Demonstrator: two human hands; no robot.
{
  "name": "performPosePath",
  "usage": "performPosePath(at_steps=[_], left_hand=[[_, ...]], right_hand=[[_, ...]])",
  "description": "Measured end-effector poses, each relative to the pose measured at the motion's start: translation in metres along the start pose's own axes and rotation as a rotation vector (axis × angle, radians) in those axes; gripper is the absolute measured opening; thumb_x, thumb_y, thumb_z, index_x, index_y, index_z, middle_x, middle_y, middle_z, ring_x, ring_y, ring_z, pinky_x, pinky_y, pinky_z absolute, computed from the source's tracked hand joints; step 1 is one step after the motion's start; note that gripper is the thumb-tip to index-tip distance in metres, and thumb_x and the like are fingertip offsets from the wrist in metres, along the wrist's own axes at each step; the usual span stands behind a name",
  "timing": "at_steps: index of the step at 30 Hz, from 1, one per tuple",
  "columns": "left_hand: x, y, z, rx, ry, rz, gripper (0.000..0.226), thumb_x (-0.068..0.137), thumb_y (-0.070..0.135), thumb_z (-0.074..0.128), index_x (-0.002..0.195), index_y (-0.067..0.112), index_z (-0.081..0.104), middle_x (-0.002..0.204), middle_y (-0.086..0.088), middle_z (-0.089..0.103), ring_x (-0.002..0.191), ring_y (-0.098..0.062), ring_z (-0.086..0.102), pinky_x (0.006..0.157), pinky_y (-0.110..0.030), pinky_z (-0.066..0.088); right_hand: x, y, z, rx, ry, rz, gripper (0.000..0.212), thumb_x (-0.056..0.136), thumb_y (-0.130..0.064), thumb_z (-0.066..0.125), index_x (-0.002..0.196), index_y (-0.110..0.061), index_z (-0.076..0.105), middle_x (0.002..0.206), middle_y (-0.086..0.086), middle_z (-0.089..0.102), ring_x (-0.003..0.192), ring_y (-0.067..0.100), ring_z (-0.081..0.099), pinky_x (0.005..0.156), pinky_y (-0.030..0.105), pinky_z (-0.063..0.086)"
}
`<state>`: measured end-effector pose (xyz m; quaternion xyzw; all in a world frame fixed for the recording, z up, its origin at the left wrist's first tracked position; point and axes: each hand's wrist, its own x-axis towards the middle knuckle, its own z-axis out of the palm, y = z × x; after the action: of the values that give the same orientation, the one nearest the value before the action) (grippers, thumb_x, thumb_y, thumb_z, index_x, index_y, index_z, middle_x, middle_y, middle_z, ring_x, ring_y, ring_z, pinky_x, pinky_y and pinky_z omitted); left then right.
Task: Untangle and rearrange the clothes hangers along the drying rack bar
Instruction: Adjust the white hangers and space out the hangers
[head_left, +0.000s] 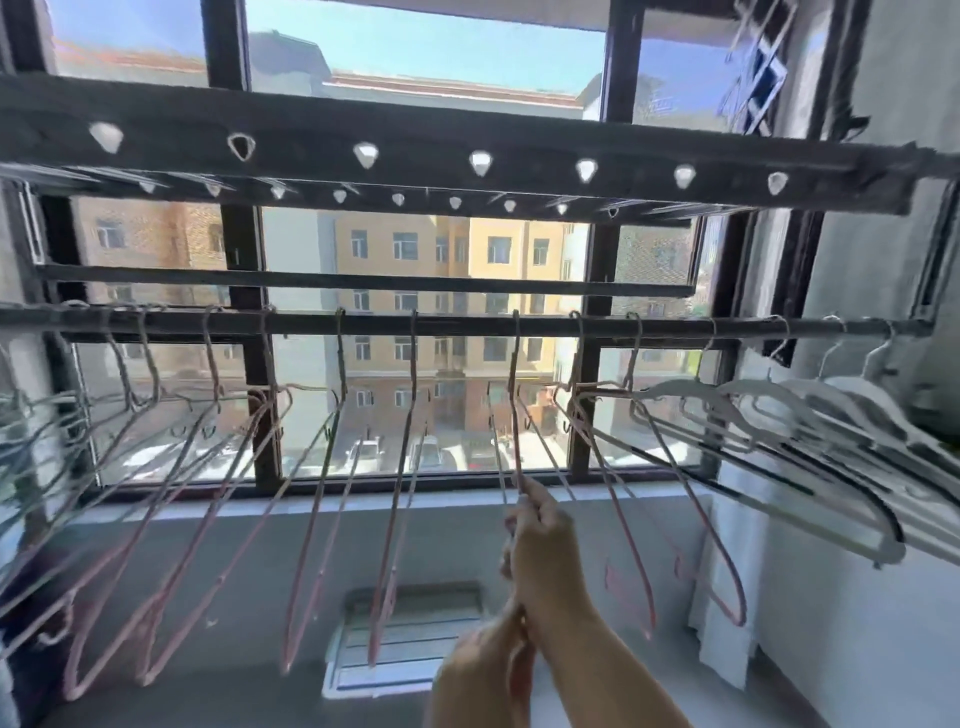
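Observation:
A dark drying rack bar (467, 323) runs across the window at mid height. Several thin pink hangers hang from it, spaced out from left to right. One pink hanger (514, 405) hangs just right of the middle, and both my hands hold its lower part. My right hand (540, 540) grips it higher up, fingers curled round the wire. My left hand (483, 670) grips it lower down, near the bottom edge of the view. Several white hangers (810, 415) are bunched at the right end of the bar.
A wide dark beam (467, 130) with a row of holes spans overhead, a second thinner bar (363, 283) behind. Pale wire hangers (31, 431) crowd the far left. A white radiator cover (410, 639) sits below the sill. The wall stands close on the right.

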<state>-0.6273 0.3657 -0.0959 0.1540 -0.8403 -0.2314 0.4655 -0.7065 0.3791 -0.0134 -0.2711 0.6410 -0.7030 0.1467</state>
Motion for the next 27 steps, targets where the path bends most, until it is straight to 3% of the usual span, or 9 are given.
performPosePath(at_steps=[9,12,14,16,18,20,22,24,27], left_hand=[[0.0,0.007,0.008,-0.033,-0.028,0.014,0.043,0.069,0.042,0.049,0.108,0.033,0.065,0.059,0.017,0.067,0.046,0.007,0.055,0.051,-0.009,0.048],[-0.001,0.013,-0.001,-0.004,-0.028,0.084,0.043,0.074,0.044,0.049,0.114,0.031,0.057,0.064,0.018,0.068,0.051,0.008,0.058,0.058,-0.005,0.048],[-0.005,0.006,-0.008,0.016,0.006,0.146,0.038,0.087,0.053,0.038,0.117,0.033,0.05,0.071,0.015,0.071,0.06,0.007,0.063,0.062,-0.005,0.049],[-0.008,0.004,-0.028,0.028,0.118,0.141,0.037,0.088,0.062,0.024,0.116,0.049,0.044,0.078,0.021,0.069,0.072,0.008,0.062,0.067,0.002,0.044],[-0.007,0.004,-0.052,0.088,0.226,0.159,0.032,0.087,0.062,0.025,0.112,0.055,0.044,0.096,0.022,0.062,0.087,0.005,0.058,0.077,0.007,0.035],[-0.006,0.007,-0.072,0.124,0.341,0.227,0.038,0.09,0.054,0.032,0.113,0.03,0.051,0.107,0.013,0.055,0.099,0.008,0.051,0.09,0.001,0.032],[-0.006,0.004,-0.078,0.162,0.434,0.212,0.05,0.09,0.052,0.032,0.119,0.013,0.045,0.121,0.004,0.052,0.117,0.006,0.041,0.099,-0.012,0.036],[-0.008,0.001,-0.076,0.239,0.411,0.114,0.061,0.091,0.053,0.027,0.127,0.005,0.037,0.131,-0.011,0.048,0.12,-0.013,0.04,0.093,-0.039,0.04],[-0.022,-0.03,-0.063,0.263,0.29,-0.169,0.061,0.081,0.025,0.063,0.131,0.003,0.036,0.125,-0.022,0.052,0.11,-0.032,0.056,0.073,-0.054,0.051]], right_hand=[[-0.002,-0.008,-0.012,-0.032,-0.05,-0.005,0.029,0.098,-0.014,0.035,0.122,-0.017,0.052,0.063,-0.002,0.042,0.048,0.007,0.035,0.041,0.017,0.029],[-0.003,-0.01,-0.017,-0.121,-0.083,-0.009,0.03,0.098,-0.016,0.035,0.125,-0.013,0.05,0.063,-0.002,0.043,0.048,0.006,0.035,0.042,0.016,0.03],[-0.006,-0.017,-0.021,-0.231,-0.151,0.018,0.036,0.098,-0.02,0.037,0.133,-0.01,0.041,0.079,0.004,0.053,0.056,0.007,0.045,0.046,0.015,0.037],[-0.009,-0.021,-0.024,-0.418,-0.227,0.047,0.056,0.097,-0.029,0.04,0.144,-0.007,0.019,0.124,0.015,0.05,0.094,0.018,0.058,0.075,0.024,0.052],[-0.017,-0.029,-0.027,-0.703,-0.216,-0.028,0.072,0.096,-0.036,0.04,0.147,-0.011,-0.003,0.154,0.011,0.015,0.139,0.027,0.024,0.113,0.036,0.024],[-0.032,-0.043,-0.021,-0.788,-0.14,-0.238,0.07,0.095,-0.034,0.041,0.147,-0.015,-0.004,0.155,0.001,0.004,0.143,0.019,0.004,0.114,0.028,0.009],[-0.041,-0.051,-0.006,-0.71,-0.16,-0.389,0.062,0.094,-0.029,0.045,0.145,-0.02,0.01,0.15,-0.003,0.017,0.139,0.012,0.013,0.11,0.021,0.014],[-0.042,-0.05,0.016,-0.615,-0.273,-0.345,0.058,0.094,-0.027,0.046,0.143,-0.02,0.017,0.148,-0.002,0.023,0.137,0.013,0.021,0.108,0.021,0.017],[-0.034,-0.035,0.05,-0.542,-0.459,-0.088,0.061,0.094,-0.029,0.045,0.145,-0.014,0.015,0.145,0.01,0.03,0.133,0.024,0.033,0.112,0.036,0.029]])
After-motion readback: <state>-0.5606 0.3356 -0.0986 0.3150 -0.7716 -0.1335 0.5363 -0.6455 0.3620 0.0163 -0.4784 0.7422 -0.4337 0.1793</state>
